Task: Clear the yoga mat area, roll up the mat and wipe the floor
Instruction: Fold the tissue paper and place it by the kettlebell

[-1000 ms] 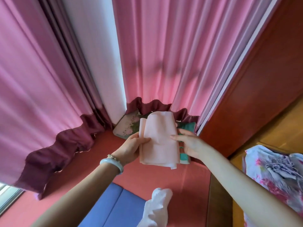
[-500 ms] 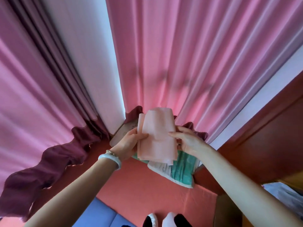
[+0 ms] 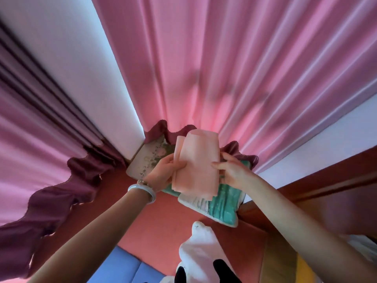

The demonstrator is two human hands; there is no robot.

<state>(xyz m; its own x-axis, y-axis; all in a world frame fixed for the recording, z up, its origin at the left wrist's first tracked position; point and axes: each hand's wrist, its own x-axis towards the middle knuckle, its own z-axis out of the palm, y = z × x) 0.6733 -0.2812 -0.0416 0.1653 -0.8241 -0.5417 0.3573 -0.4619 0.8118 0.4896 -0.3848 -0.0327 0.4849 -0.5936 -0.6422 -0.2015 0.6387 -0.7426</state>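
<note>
I hold a folded pale pink cloth (image 3: 195,164) up in front of me with both hands. My left hand (image 3: 165,172), with a pale bangle on the wrist, grips its left edge. Its right edge is pinched by my right hand (image 3: 230,172). A blue mat (image 3: 122,268) shows at the bottom left, lying on the red floor (image 3: 169,227). My white-socked foot (image 3: 202,254) stands beside the mat.
Pink curtains (image 3: 224,68) with dark maroon hems hang close ahead and to the left. A teal and white cushion (image 3: 220,205) and a floral cushion (image 3: 146,160) lie in the corner behind the cloth. A dark red wooden panel (image 3: 326,190) runs along the right.
The view has tilted upward and nearer the corner. The cloth stays held in both hands. The flowered fabric at the right has left the view, and my foot has come forward.
</note>
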